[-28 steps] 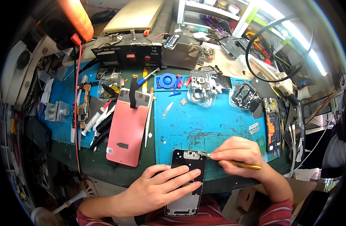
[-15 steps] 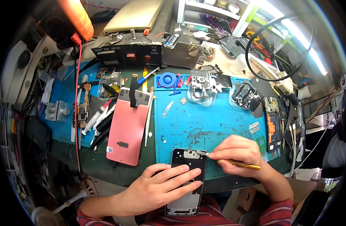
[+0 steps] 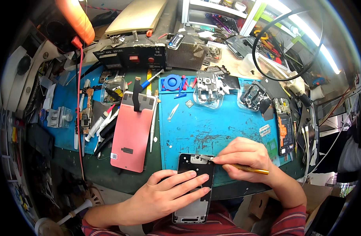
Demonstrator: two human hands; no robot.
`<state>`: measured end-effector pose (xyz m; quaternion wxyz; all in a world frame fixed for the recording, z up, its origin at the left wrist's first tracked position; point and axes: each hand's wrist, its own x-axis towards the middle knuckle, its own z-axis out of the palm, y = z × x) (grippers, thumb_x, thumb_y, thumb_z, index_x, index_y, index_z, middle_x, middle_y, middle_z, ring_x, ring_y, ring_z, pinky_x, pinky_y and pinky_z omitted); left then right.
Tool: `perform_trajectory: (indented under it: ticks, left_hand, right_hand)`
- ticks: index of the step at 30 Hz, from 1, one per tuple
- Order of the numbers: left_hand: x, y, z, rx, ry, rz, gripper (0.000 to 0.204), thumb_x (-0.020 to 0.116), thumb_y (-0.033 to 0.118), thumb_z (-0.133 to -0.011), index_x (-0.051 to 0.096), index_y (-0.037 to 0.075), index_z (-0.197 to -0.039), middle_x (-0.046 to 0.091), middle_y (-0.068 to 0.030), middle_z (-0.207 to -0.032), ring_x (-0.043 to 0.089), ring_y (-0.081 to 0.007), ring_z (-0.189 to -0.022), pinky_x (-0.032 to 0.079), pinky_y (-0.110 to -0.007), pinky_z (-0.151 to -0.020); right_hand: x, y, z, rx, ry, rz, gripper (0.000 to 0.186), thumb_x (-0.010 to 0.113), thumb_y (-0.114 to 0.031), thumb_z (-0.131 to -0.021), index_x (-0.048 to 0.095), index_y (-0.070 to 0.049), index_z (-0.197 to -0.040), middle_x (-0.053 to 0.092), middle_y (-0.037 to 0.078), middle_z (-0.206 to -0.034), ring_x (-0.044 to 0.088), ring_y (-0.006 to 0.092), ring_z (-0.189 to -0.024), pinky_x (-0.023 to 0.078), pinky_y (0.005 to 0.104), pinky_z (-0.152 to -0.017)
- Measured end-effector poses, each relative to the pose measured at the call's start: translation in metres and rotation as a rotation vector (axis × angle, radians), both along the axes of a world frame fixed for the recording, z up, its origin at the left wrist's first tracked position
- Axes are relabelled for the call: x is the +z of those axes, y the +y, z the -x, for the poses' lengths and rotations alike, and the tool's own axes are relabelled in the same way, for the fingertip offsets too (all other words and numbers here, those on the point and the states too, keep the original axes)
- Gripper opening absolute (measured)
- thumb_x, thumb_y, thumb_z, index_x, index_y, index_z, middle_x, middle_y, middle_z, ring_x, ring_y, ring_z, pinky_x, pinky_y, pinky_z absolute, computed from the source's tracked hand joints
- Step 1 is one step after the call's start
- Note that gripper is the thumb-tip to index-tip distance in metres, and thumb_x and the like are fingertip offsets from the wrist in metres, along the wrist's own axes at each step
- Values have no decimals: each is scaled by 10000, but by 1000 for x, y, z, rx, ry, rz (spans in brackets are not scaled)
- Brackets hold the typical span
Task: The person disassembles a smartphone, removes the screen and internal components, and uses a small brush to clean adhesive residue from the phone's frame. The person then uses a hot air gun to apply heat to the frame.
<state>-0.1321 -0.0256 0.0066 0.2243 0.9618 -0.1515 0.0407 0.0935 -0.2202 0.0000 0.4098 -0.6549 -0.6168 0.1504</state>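
While the left hand [image 3: 168, 192] lay, fingers extended, over the phone frame [image 3: 206, 168] overlapping the blue mat [image 3: 188, 133], the right hand [image 3: 245, 159] gripped a gold-handled tool [image 3: 249, 168], its tip at the frame's top.

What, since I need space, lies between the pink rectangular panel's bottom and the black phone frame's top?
Bare dark green surface, then the blue mat up to the frame, in the head view.
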Motion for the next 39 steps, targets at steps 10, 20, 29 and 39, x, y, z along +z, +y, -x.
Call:
perform_trajectory:
  ticks: [10,20,29,39]
  left_hand:
    - [-1,-1,2,-3,-5,-7,458,653,178,-951,670,252,-1403,589,47,-1533,510,-111,-1381,346,-307,-1106]
    - [-5,-1,1,-8,-22,-2,461,653,180,-947,671,249,-1403,587,44,-1534,504,-109,-1385,340,-314,-1117]
    - [-3,0,0,-10,-23,4,469,641,170,-950,663,234,-1414,582,37,-1538,495,-116,-1397,333,-320,-1129]
    - [-5,0,1,-7,-21,13,484,636,168,-954,649,242,-1432,572,38,-1549,485,-115,-1407,327,-322,-1135]
  right_hand:
    - [-3,-5,2,-4,6,9,322,785,42,-758,804,-47,-1067,758,76,-942,719,225,-838,581,338,-733]
    - [-4,6,5,-7,14,-10,322,791,29,-760,807,-53,-1071,756,77,-941,707,226,-827,576,339,-734]
    - [-4,3,3,18,-12,2,304,802,1,-800,788,-49,-1100,747,77,-959,702,240,-838,576,341,-739]
    - [-2,15,6,14,-22,-12,320,804,15,-778,795,-52,-1091,751,72,-955,698,229,-824,571,340,-738]
